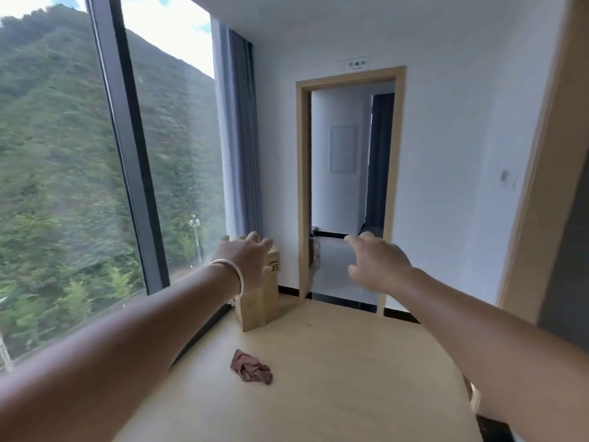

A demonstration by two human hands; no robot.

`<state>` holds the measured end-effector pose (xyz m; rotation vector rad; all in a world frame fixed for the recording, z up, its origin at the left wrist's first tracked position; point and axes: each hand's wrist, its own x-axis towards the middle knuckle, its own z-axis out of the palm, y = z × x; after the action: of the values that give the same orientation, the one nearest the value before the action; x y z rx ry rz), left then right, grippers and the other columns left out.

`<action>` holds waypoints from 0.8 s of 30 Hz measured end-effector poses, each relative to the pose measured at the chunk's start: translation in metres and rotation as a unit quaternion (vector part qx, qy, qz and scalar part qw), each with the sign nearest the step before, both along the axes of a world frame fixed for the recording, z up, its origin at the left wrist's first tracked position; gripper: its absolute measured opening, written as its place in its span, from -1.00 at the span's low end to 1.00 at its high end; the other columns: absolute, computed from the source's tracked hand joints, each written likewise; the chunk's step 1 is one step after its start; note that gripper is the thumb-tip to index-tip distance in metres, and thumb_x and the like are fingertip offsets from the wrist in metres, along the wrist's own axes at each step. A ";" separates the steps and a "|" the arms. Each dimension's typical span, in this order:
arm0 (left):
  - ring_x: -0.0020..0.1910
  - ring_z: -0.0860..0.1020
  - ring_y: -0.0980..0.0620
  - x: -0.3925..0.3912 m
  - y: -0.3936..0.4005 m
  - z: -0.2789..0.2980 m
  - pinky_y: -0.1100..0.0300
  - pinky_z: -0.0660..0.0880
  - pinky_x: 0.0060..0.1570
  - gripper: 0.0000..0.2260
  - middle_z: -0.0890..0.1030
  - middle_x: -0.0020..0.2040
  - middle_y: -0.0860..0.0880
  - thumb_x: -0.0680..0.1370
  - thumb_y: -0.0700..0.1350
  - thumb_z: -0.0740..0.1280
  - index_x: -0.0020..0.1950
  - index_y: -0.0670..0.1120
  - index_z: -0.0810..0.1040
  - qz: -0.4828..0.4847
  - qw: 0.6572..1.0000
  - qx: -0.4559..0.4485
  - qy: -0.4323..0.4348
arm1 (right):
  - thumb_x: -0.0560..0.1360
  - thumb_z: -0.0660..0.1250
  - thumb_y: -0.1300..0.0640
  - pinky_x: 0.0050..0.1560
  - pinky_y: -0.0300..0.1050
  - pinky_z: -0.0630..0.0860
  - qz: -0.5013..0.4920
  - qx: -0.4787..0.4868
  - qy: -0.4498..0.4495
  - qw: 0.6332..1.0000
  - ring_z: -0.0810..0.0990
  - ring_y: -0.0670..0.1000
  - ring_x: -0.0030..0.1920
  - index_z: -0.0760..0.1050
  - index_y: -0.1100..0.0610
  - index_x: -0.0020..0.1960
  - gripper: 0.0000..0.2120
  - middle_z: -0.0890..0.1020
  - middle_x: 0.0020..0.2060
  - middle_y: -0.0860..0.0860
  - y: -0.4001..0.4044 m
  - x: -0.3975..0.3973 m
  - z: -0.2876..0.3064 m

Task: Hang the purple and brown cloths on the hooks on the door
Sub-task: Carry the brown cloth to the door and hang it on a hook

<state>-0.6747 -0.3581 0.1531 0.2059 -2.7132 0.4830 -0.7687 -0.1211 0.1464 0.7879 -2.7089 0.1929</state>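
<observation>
A crumpled brown cloth (251, 367) lies on the pale wooden table (334, 393), near its left edge. No purple cloth is in view, and I see no hooks. My left hand (247, 261), with a silver bangle on the wrist, is stretched forward above the table with its fingers spread, in front of a cardboard box. My right hand (377, 264) is also held out, fingers apart, holding nothing. Both hands are well above and beyond the brown cloth.
A tall cardboard box (263, 298) stands at the table's far left corner. A large window (79, 186) with a grey curtain (237, 129) fills the left. An open doorway (349, 186) is straight ahead, and a wooden door frame (541, 186) runs along the right.
</observation>
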 end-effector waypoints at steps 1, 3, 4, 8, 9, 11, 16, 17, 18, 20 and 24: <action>0.20 0.50 -0.06 -0.016 0.007 -0.002 -0.03 0.40 0.17 -0.56 0.46 0.26 -0.03 0.56 0.15 0.19 0.40 0.06 0.28 -0.016 1.000 0.002 0.000 | 0.51 0.19 0.07 0.11 0.04 0.46 -0.015 0.003 -0.003 1.000 0.44 0.14 0.23 0.20 0.02 0.45 -0.48 0.38 0.33 0.08 0.009 -0.008 -0.001; 0.20 0.50 -0.06 -0.046 0.020 -0.007 -0.01 0.41 0.15 -0.56 0.45 0.27 -0.03 0.56 0.15 0.18 0.40 0.06 0.27 -0.044 0.999 0.003 -0.001 | 0.50 0.19 0.09 0.14 0.04 0.44 -0.043 0.005 -0.006 0.999 0.43 0.15 0.25 0.20 0.03 0.46 -0.47 0.39 0.32 0.08 0.025 -0.024 -0.003; 0.19 0.50 -0.06 -0.061 0.026 -0.009 -0.01 0.41 0.14 -0.56 0.45 0.27 -0.04 0.56 0.14 0.18 0.41 0.06 0.27 -0.058 0.998 0.004 -0.002 | 0.50 0.18 0.09 0.16 0.04 0.43 -0.059 0.007 -0.006 0.998 0.42 0.15 0.26 0.20 0.02 0.46 -0.47 0.39 0.32 0.08 0.032 -0.032 -0.004; 0.18 0.51 -0.07 -0.123 0.041 -0.013 -0.02 0.41 0.13 -0.56 0.45 0.28 -0.05 0.56 0.13 0.16 0.41 0.04 0.26 -0.108 0.994 0.004 0.002 | 0.51 0.16 0.11 0.17 0.04 0.41 -0.118 0.021 -0.013 0.993 0.40 0.14 0.28 0.17 0.02 0.48 -0.46 0.36 0.35 0.07 0.055 -0.070 -0.003; 0.20 0.50 -0.07 -0.138 0.043 -0.013 -0.02 0.41 0.13 -0.56 0.45 0.29 -0.05 0.57 0.13 0.16 0.41 0.04 0.26 -0.117 0.993 0.006 0.004 | 0.52 0.16 0.10 0.18 0.04 0.41 -0.131 0.023 -0.014 0.991 0.40 0.14 0.28 0.17 0.02 0.48 -0.47 0.36 0.35 0.07 0.058 -0.081 -0.001; 0.21 0.49 -0.07 -0.169 0.044 -0.012 0.00 0.41 0.12 -0.57 0.44 0.30 -0.05 0.57 0.13 0.17 0.40 0.04 0.27 -0.131 0.991 0.010 0.006 | 0.52 0.16 0.09 0.20 0.04 0.40 -0.151 0.028 -0.020 0.988 0.38 0.13 0.29 0.16 0.02 0.49 -0.46 0.33 0.37 0.06 0.061 -0.104 0.003; 0.17 0.50 -0.06 -0.244 0.034 -0.005 0.00 0.39 0.12 -0.64 0.46 0.24 -0.03 0.56 0.11 0.16 0.32 0.03 0.31 -0.159 0.987 0.027 0.010 | 0.53 0.15 0.09 0.15 0.00 0.42 -0.179 0.027 -0.023 0.983 0.37 0.12 0.30 0.11 0.00 0.51 -0.44 0.31 0.38 0.04 0.051 -0.165 0.011; 0.16 0.50 -0.06 -0.258 0.031 -0.003 0.00 0.39 0.12 -0.63 0.46 0.24 -0.03 0.56 0.11 0.17 0.34 0.03 0.31 -0.164 0.986 0.028 0.012 | 0.53 0.15 0.09 0.13 0.00 0.42 -0.181 0.027 -0.021 0.983 0.37 0.12 0.30 0.11 0.00 0.51 -0.43 0.31 0.38 0.04 0.048 -0.177 0.012; 0.16 0.50 -0.06 -0.272 0.029 -0.001 -0.01 0.40 0.14 -0.60 0.45 0.25 -0.03 0.57 0.12 0.16 0.37 0.03 0.29 -0.168 0.985 0.029 0.012 | 0.53 0.15 0.09 0.12 -0.01 0.43 -0.184 0.027 -0.018 0.982 0.38 0.12 0.29 0.11 -0.01 0.51 -0.43 0.31 0.38 0.04 0.045 -0.188 0.012; 0.15 0.51 -0.06 -0.299 0.025 0.000 -0.04 0.41 0.17 -0.56 0.45 0.26 -0.03 0.57 0.13 0.16 0.42 0.03 0.26 -0.174 0.984 0.031 0.014 | 0.53 0.15 0.09 0.11 -0.02 0.43 -0.190 0.026 -0.013 0.981 0.38 0.12 0.29 0.11 0.00 0.51 -0.43 0.32 0.38 0.04 0.040 -0.212 0.013; 0.16 0.50 -0.07 -0.346 0.023 -0.003 -0.03 0.44 0.14 -0.55 0.46 0.26 -0.04 0.57 0.13 0.17 0.43 0.03 0.26 -0.188 0.981 0.036 0.013 | 0.53 0.15 0.07 0.10 -0.03 0.43 -0.201 0.024 -0.018 0.979 0.39 0.11 0.28 0.11 0.00 0.51 -0.44 0.32 0.37 0.04 0.038 -0.253 0.010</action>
<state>-1.0211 -0.3348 0.1500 -0.2760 -2.6565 0.2692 -1.0219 -0.0836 0.1568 0.2350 -2.8451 0.0475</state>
